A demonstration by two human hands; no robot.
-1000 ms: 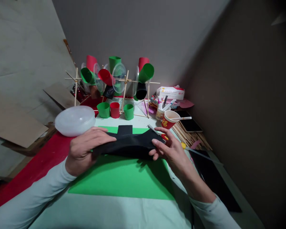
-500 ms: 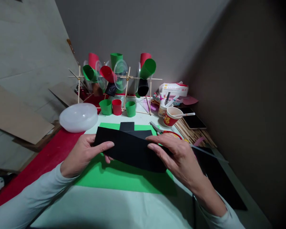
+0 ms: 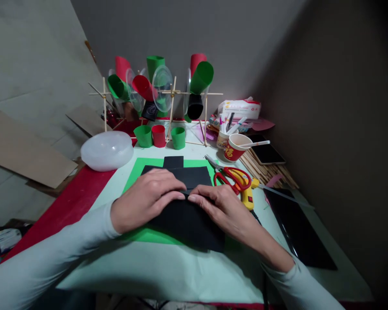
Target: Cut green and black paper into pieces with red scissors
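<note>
A black paper sheet (image 3: 190, 224) lies on a green sheet (image 3: 134, 172) on the pale table. My left hand (image 3: 145, 199) presses flat on the black sheet's left part, fingers stretched towards the middle. My right hand (image 3: 218, 206) lies on its right part, fingertips meeting those of the left along a fold line. Both hands press down with fingers extended; neither wraps around the paper. More black paper pieces (image 3: 194, 174) lie just behind the hands.
Red-handled scissors (image 3: 231, 177) and a yellow tool (image 3: 247, 196) lie right of the hands. A red paper cup (image 3: 234, 147), a pen cup (image 3: 222, 137), a phone (image 3: 265, 153) and a black sheet (image 3: 297, 232) are at right. A stick frame with paper cups (image 3: 158, 92) stands behind; a clear dome (image 3: 106, 150) at left.
The black sheet, held up in the air between both hands before, now lies on the green sheet. Both hands have come down onto it and moved together at its middle.
</note>
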